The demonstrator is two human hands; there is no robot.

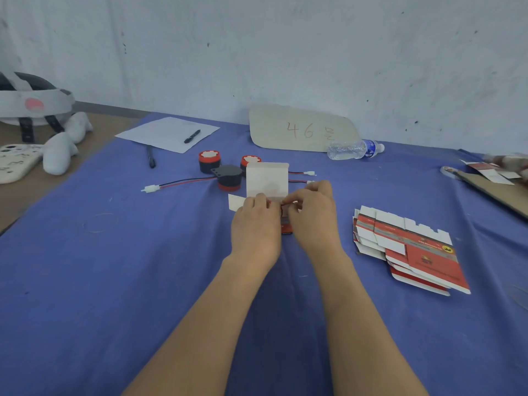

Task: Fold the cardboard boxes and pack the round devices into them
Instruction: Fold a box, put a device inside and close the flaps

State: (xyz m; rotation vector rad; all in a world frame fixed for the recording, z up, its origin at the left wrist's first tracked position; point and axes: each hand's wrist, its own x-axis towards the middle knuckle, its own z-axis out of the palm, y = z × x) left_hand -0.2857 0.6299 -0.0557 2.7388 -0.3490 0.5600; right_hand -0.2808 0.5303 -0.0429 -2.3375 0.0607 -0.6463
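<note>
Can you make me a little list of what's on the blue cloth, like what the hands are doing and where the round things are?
hands: left hand and right hand both hold the box, white flap standing up
round devices: three, black and red, behind the box, none packed yet
flat boxes: stacked on the right, not folded yet
other things: water bottle, paper with a pen

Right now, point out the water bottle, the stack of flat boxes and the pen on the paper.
water bottle (347, 150), head view, clear body
stack of flat boxes (428, 261), head view, red top panel
pen (192, 136), head view, mid-barrel
</note>
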